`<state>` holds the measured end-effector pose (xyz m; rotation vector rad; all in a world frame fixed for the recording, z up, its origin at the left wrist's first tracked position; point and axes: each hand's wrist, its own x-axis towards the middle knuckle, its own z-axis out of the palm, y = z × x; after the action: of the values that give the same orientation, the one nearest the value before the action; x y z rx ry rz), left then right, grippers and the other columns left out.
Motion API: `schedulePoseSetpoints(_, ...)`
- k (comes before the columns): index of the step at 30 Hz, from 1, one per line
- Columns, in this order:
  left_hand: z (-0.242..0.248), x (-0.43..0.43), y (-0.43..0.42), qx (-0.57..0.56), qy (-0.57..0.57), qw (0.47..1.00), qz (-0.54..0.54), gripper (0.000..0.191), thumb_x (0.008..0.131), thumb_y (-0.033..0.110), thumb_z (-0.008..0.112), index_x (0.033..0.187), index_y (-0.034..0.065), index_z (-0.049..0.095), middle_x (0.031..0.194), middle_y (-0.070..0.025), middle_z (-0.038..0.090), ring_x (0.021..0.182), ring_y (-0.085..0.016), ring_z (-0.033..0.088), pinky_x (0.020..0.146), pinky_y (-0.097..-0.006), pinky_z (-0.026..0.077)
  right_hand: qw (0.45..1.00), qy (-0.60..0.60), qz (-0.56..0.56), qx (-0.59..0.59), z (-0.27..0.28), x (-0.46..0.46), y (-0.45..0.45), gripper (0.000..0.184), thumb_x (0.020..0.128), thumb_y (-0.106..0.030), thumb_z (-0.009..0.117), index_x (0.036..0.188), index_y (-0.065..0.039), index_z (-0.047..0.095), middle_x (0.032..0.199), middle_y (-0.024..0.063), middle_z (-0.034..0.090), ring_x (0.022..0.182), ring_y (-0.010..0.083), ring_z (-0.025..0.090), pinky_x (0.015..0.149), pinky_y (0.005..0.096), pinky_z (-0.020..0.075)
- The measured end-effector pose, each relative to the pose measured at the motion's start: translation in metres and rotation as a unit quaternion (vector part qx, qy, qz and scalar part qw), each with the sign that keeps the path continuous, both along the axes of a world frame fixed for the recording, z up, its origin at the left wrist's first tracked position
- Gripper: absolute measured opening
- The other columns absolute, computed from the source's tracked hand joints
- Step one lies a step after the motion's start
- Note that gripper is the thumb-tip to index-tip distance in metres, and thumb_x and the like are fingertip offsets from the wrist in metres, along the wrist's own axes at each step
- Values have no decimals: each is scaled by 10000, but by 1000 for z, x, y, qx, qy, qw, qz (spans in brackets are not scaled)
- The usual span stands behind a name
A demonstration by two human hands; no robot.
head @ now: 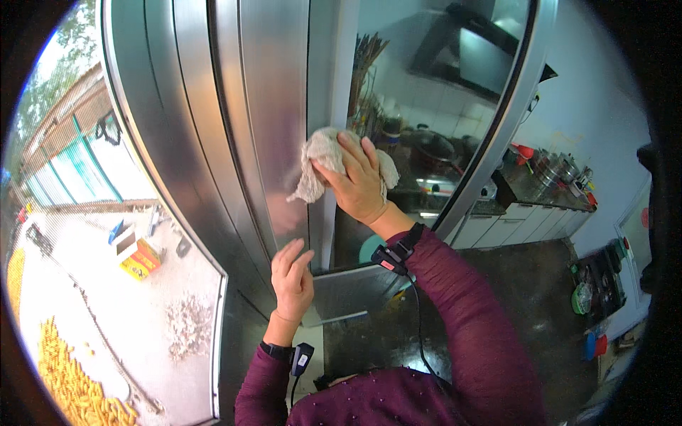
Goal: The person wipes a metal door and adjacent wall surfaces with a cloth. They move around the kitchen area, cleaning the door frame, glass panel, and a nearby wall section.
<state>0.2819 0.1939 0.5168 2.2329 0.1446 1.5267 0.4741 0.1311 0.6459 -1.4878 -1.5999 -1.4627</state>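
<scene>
My right hand (358,183) presses a crumpled light-grey cloth (326,154) against the edge of a glazed metal-framed door, where the metal frame (321,229) meets the glass pane (431,114). Its fingers are spread over the cloth, which bunches out on both sides. Lower and to the left, my left hand (293,278) is raised beside the brushed-metal panel (272,106), fingers apart and slightly curled, holding nothing. Whether its fingertips touch the metal I cannot tell. Both wrists wear black straps with small cabled devices.
Through the glass show a range hood (469,50) and a wok (432,146). On the right, a counter (565,191) carries stacked metal pots. A mesh screen at left shows a yard with a cardboard box (139,259) and corn cobs (74,373). A dark floor (394,335) lies below.
</scene>
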Motion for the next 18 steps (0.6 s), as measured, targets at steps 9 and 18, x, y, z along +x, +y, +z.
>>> schedulePoseSetpoints(9, -170, -145, -52, -402, 226, 887, -12, 130, 877, -18, 551, 958, 11, 649, 836, -116, 659, 773, -197, 659, 712, -303, 521, 958, 6, 195, -212, -153, 8, -35, 304, 840, -187, 586, 1142, -214, 610, 1174, 65, 563, 1254, 203, 460, 1055, 476, 284)
schedulePoseSetpoints(18, -219, -202, -67, -487, 214, 838, 124, 115, 933, 15, 527, 980, -1, 630, 926, -31, 641, 865, -117, 580, 755, -274, 491, 991, -44, -44, 119, 142, 84, -116, 332, 863, -103, 529, 1188, -142, 586, 1066, 148, 593, 992, 348, 555, 908, 516, 400)
